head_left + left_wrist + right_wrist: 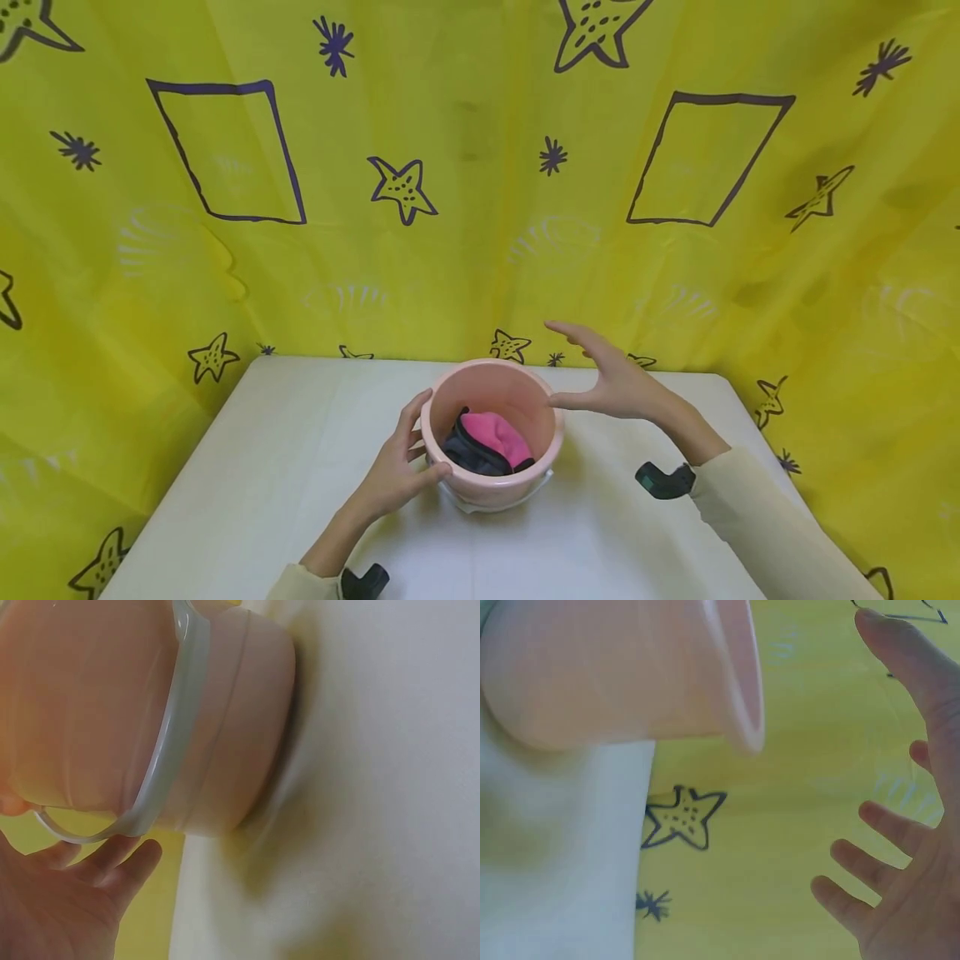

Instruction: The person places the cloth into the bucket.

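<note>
A pink bucket (555,433) with a white handle (169,735) stands upright on the white table. Inside lies a soft bright-pink fabric item (495,435) with black edging and a dark section; its exact kind does not show. My left hand (401,467) holds the bucket's left side, thumb at the near rim and index finger by the far-left rim. In the left wrist view its lower fingertips rest by the handle. My right hand (611,383) is raised off the bucket's right side, fingers spread, holding nothing. Its thumb tip overlaps the rim in the head view.
The white table (247,483) extends to both sides of the bucket. A yellow curtain (465,275) with drawn stars and frames hangs behind and beside it. Each wrist carries a small dark device, such as the right wrist device (666,481).
</note>
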### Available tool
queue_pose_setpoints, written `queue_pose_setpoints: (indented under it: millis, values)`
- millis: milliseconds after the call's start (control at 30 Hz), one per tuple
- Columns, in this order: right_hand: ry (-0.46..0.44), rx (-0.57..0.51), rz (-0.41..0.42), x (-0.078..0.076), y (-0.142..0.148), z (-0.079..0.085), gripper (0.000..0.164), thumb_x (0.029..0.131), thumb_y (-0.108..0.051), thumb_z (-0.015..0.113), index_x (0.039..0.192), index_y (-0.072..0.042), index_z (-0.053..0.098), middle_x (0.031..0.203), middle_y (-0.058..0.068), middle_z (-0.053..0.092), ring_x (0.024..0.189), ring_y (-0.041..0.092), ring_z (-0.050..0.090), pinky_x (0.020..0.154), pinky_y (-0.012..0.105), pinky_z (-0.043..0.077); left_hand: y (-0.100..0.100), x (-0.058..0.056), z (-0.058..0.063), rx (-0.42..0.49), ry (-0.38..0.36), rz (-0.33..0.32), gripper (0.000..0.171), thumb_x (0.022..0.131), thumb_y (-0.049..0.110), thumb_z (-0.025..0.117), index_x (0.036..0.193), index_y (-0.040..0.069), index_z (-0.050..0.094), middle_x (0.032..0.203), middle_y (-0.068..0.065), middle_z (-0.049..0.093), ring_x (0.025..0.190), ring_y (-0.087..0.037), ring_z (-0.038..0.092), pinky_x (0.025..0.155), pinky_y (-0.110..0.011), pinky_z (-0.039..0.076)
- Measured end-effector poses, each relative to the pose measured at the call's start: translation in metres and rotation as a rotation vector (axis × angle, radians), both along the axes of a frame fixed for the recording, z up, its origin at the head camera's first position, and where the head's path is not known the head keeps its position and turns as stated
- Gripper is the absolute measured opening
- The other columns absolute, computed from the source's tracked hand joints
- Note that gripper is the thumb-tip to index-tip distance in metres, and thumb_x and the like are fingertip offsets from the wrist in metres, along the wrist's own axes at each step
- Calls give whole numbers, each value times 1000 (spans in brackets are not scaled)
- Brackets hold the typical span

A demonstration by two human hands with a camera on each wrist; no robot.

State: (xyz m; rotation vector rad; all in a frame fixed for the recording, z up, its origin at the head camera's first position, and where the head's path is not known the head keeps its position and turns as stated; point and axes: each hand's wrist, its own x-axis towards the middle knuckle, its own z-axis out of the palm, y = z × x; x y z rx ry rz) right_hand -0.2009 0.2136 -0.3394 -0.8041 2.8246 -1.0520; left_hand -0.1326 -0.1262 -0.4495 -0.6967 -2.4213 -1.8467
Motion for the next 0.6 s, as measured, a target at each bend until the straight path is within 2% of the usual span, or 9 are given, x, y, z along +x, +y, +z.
queue_pose_setpoints:
  millis: [100,167,267,400,500,600]
  values:
    - [21,-2,-43,4,15,-9,94,73,-54,81,150,-46,26,156,-8,29,142,27,29,103,67,35,0,3,11,-3,3,-12,100,80,20,79,156,11,14,156,-19,25,125,-46,49,100,-54,45]
    - [37,0,-64,6,24,-16,95,74,-55,80,151,-43,25,156,-6,28,143,27,27,104,68,32,0,3,11,-12,8,-10,100,80,19,79,156,11,15,157,-18,24,126,-45,48,101,-54,45]
    - [65,7,-106,10,36,-27,97,74,-55,79,153,-38,24,157,-3,26,144,28,24,105,69,29,-3,-2,4,-43,31,-2,99,81,21,79,156,18,16,158,-12,23,129,-42,47,102,-54,44]
    - [153,89,-192,16,50,-41,98,74,-59,77,154,-34,26,159,5,25,142,36,24,102,73,28,-12,-9,-7,-133,49,21,99,81,30,79,156,30,14,160,2,21,134,-35,43,106,-52,40]
    - [233,178,-250,21,59,-51,99,73,-64,75,154,-32,27,157,12,27,138,43,28,98,75,29,-23,-10,-5,-229,70,93,99,80,40,79,156,34,15,160,8,21,139,-31,37,108,-57,35]
    - [302,247,-286,26,67,-59,101,72,-66,74,154,-29,30,155,16,28,134,47,29,99,74,27,-39,-11,-2,-362,134,202,99,79,53,76,155,35,16,160,5,21,143,-29,29,108,-63,31]
